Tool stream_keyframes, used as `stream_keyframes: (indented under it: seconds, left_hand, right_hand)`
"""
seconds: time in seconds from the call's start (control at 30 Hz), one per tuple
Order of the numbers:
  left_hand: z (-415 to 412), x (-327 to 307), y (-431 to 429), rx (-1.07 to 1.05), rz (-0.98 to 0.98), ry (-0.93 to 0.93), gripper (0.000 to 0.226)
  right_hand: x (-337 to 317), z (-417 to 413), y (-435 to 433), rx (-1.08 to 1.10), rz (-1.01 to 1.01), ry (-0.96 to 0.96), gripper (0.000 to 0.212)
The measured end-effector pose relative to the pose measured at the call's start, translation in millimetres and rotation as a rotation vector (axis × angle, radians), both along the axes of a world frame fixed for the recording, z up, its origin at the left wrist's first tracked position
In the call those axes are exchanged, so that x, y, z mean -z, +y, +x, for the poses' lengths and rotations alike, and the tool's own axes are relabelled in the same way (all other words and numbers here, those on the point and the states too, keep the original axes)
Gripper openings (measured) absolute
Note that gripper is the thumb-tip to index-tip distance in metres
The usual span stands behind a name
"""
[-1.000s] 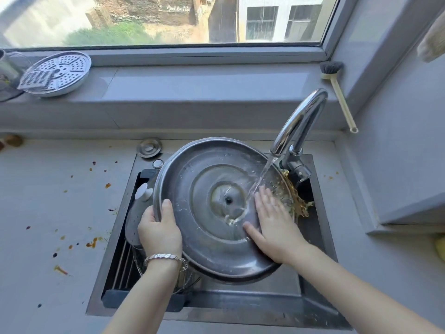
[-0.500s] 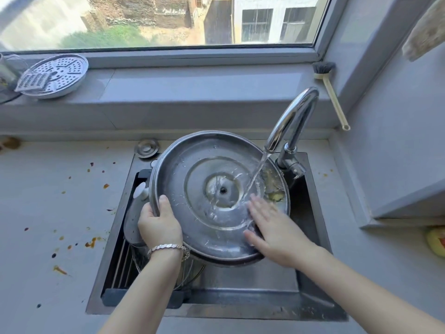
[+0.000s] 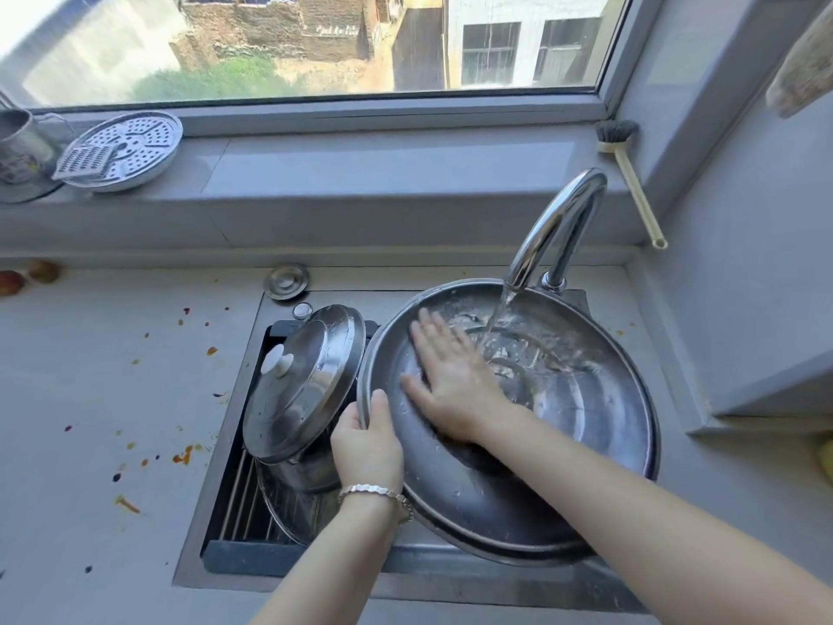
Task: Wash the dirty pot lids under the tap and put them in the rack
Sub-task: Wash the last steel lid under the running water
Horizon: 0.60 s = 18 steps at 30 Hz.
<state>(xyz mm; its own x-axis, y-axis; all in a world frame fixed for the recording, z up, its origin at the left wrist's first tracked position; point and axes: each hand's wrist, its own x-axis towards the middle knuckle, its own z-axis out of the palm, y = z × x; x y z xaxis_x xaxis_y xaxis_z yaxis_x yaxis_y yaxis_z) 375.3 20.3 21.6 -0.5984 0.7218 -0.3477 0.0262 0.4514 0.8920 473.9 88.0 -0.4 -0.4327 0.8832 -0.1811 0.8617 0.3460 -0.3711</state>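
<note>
Rubbing had carried the right hand across the large lid. Half a second before, it lay by the stream near the lid's right side. Now it pressed flat, fingers straight, on the upper left of the wet face, and the brownish residue seen earlier at the right edge no longer showed. The left hand gripped the lid's left rim, thumb over the edge, holding it tilted over the sink under the tap, whose water struck its upper part. The lid also sat further right than before, baring a smaller lid with a white knob that leaned in the rack at the sink's left end. The rinse seemed nearly done, with racking still ahead. That smaller lid filled much of the rack, so room for the big one looked tight. A brush leaned at the sill, a perforated plate lay further left, and food spots dotted the surface.
</note>
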Motion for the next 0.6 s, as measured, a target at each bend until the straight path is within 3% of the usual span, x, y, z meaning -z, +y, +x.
stream_keyframes:
  seconds: [0.1, 0.2, 0.37, 0.43, 0.53, 0.6]
  left_hand:
    - [-2.0, 4.4, 7.0, -0.068, 0.009, -0.028, 0.035]
    - [-5.7, 3.0, 6.6, -0.093, 0.000, -0.025, 0.035]
    - [-9.3, 1.9, 0.1, -0.024, -0.044, 0.058, 0.046]
    - [-9.3, 2.7, 3.0, -0.024, -0.038, 0.049, 0.043]
    - [-9.9, 4.5, 8.7, -0.030, -0.024, 0.045, 0.042]
    - [-12.4, 6.2, 8.2, -0.017, -0.026, 0.046, 0.043]
  right_hand:
    - [-6.4, -18.2, -25.2, -0.275, -0.037, 0.112, 0.060]
    - [-1.1, -11.7, -28.8, -0.417, 0.003, 0.120, 0.063]
    - [9.3, 16.6, 18.3, -0.022, -0.008, -0.113, 0.065]
    - [7.6, 12.4, 13.7, -0.085, -0.004, -0.107, 0.067]
    - [0.0, -2.9, -8.3, -0.359, 0.023, 0.000, 0.064]
    - [-0.2, 2.7, 0.8, -0.335, 0.038, -0.022, 0.062]
